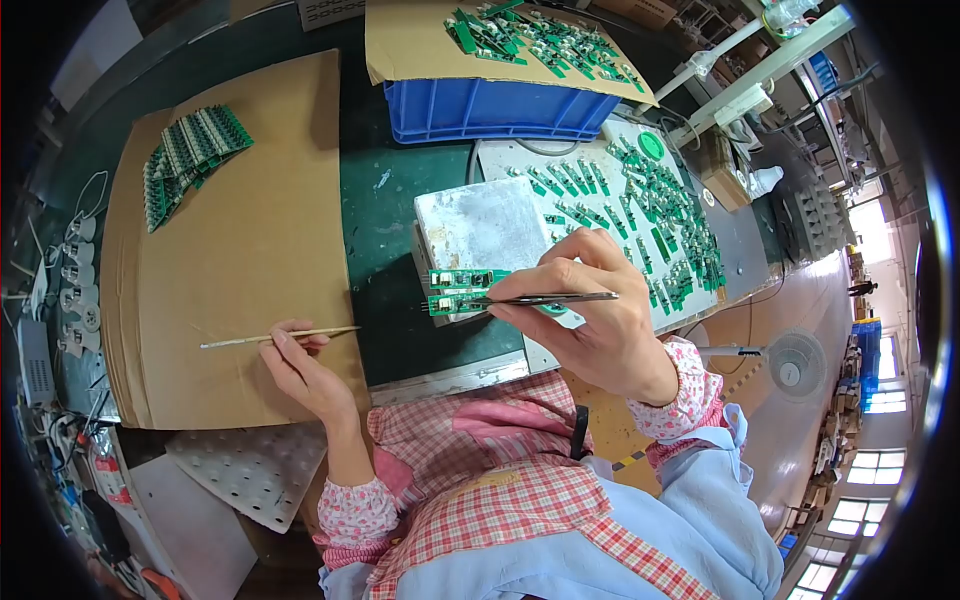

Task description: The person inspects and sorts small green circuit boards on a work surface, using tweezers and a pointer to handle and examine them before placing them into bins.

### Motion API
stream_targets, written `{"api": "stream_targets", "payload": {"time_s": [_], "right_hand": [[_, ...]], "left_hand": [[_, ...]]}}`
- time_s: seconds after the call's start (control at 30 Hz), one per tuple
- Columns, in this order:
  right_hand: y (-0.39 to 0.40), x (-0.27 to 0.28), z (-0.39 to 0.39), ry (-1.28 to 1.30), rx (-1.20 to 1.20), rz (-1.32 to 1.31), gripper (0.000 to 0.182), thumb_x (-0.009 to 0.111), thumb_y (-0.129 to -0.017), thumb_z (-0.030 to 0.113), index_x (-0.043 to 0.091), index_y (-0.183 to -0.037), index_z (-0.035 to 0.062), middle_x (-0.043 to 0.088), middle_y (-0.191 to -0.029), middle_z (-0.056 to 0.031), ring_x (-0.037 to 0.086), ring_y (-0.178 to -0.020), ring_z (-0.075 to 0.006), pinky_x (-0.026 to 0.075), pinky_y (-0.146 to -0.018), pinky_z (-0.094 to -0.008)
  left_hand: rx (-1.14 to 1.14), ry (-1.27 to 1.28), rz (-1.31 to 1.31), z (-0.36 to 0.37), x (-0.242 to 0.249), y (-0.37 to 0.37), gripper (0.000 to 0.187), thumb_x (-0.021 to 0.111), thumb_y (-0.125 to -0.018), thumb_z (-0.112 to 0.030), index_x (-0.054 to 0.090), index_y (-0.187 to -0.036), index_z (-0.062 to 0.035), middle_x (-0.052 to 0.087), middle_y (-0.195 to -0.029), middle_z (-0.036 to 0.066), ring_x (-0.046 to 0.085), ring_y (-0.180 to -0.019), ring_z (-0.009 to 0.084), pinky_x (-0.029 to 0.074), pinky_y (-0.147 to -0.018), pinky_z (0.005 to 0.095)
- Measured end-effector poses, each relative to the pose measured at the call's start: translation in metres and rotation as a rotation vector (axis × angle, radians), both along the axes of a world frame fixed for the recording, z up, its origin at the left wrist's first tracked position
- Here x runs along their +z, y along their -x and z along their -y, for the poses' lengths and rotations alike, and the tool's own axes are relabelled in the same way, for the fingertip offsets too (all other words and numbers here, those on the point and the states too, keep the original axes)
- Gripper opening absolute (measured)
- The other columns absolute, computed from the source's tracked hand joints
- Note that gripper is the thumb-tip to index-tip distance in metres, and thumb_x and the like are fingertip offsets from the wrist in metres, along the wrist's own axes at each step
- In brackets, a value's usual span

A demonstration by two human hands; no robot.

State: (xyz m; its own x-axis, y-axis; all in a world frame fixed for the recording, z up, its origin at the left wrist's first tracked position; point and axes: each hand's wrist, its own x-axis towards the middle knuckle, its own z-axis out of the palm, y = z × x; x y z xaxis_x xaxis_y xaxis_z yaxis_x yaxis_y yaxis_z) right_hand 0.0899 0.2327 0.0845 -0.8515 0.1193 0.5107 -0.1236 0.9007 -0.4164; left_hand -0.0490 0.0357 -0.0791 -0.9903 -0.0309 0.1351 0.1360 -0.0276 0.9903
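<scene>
My left hand is closed around a thin wooden stick with a pale end. It lies nearly level over the cardboard sheet, its pale end pointing left. My right hand pinches dark metal tweezers. Right at its fingertips are two small green circuit boards, an upper board and a lower board, each with a white part at its left. Both overlap the front edge of a grey metal block, and their right ends are hidden behind the fingers.
A stack of joined green boards lies on the cardboard at the far left. Many loose boards cover a white board on the right. Behind stands a blue crate topped with cardboard and a pile of boards.
</scene>
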Motion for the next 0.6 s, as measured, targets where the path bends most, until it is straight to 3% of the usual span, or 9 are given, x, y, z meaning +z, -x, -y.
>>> {"api": "stream_targets", "payload": {"time_s": [0.6], "right_hand": [[0.0018,-0.0044,-0.0053,0.001,0.025,-0.056,0.026,0.082,-0.065,0.008,0.072,-0.089,0.0121,0.065,-0.081,0.0047,0.053,-0.069,-0.0162,0.041,-0.061,-0.0317]], "left_hand": [[-0.013,0.003,0.019,0.0006,0.0022,-0.0004,0.029,0.036,-0.104,-0.028,0.05,-0.093,-0.0045,0.054,-0.085,0.004,0.05,-0.07,0.0096,0.042,-0.068,0.0248]]}}
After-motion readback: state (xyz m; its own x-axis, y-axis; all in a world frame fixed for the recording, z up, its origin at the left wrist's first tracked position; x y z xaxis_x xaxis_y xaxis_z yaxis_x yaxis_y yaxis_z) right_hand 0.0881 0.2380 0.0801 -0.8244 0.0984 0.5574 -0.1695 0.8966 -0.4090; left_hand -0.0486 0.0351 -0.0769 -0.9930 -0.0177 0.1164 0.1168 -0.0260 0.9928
